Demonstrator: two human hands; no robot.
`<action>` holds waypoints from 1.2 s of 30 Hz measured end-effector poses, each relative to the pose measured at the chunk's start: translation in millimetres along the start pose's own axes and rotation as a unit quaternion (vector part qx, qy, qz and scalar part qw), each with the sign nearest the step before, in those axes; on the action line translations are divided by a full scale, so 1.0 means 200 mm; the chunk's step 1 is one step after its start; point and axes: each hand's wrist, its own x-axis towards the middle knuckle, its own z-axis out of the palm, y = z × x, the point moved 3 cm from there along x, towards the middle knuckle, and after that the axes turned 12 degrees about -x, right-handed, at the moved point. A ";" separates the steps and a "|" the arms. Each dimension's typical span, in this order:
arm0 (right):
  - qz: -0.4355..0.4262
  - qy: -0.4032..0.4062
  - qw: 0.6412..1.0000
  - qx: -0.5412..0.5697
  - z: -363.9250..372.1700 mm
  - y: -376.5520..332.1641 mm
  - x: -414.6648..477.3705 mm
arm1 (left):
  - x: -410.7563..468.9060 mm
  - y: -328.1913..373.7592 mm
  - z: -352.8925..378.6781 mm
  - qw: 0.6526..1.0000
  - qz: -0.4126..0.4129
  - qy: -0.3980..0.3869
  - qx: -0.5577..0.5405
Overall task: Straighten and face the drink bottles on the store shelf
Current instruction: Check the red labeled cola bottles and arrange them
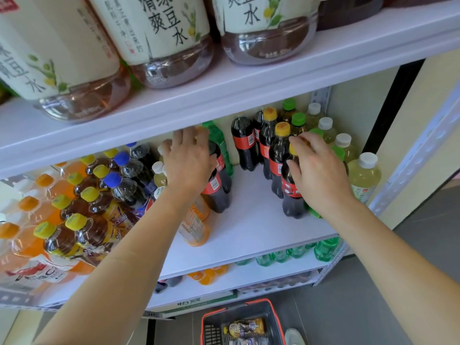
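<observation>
The left fingers (184, 138) curl down over the top of a cola (217, 192), hiding its cap; the left hand (189, 161) grips it from above. The right fingers (302, 140) and thumb wrap the neck of a yellow-capped cola (290, 195), so the right hand (321, 173) holds it just below the cap. Both bottles stand upright on the white middle shelf (249, 230), well apart, with bare board between them. An orange bottle (195, 227) stands under the left wrist and a green bottle (219, 140) just behind the left cola. More colas (245, 143) stand in a row behind the right one, with pale teas (364, 175) to its right. Wrapped packs (74, 232) fill the shelf's left end. Big jugs (161, 41) sit on the shelf above. A basket (275, 310) rests on the floor.
</observation>
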 end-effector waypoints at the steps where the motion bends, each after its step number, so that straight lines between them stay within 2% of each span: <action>1: 0.001 0.005 1.000 0.006 0.00 0.01 0.00 | 0.03 0.05 0.00 0.999 0.033 0.006 -0.029; 3: 0.007 0.010 1.000 0.018 0.00 0.02 0.01 | 0.10 0.15 0.03 0.992 0.072 -0.028 -0.097; 5: 0.011 0.016 0.999 0.029 -0.01 0.03 0.01 | 0.20 0.24 0.09 0.985 0.058 -0.090 -0.133; 9: 0.016 0.011 0.999 0.029 0.00 0.01 0.00 | 0.39 0.31 0.22 0.975 -0.007 -0.196 -0.108; 12: 0.019 0.006 1.000 0.018 0.01 0.01 0.00 | 0.47 0.31 0.28 0.972 -0.003 -0.219 -0.089; 18: 0.037 0.006 0.999 -0.018 0.03 0.01 0.00 | 0.40 0.31 0.29 0.973 0.037 -0.200 -0.110; 20: 0.038 0.036 0.998 -0.021 0.02 -0.02 -0.03 | 0.27 0.30 0.27 0.973 0.054 -0.198 -0.103; 23: -0.028 0.111 0.990 0.081 -0.01 -0.08 -0.10 | 0.08 0.24 0.15 0.983 0.057 -0.135 -0.112; 25: -0.057 0.062 0.979 0.183 0.02 -0.14 -0.18 | -0.02 0.20 0.00 0.987 0.024 -0.050 -0.150; 27: -0.059 -0.068 0.957 0.276 0.07 -0.21 -0.27 | -0.13 0.17 -0.17 0.977 -0.041 0.023 -0.209; 29: -0.053 -0.215 0.915 0.337 0.12 -0.29 -0.37 | -0.23 0.12 -0.29 0.948 -0.122 0.049 -0.289; 31: -0.055 -0.294 0.871 0.391 0.14 -0.36 -0.45 | -0.30 0.06 -0.35 0.897 -0.201 0.043 -0.392; 34: -0.042 -0.302 0.826 0.474 0.10 -0.44 -0.52 | -0.37 -0.02 -0.39 0.795 -0.281 0.043 -0.536; 36: -0.022 -0.309 0.772 0.555 0.04 -0.48 -0.53 | -0.40 -0.06 -0.39 0.701 -0.324 0.018 -0.635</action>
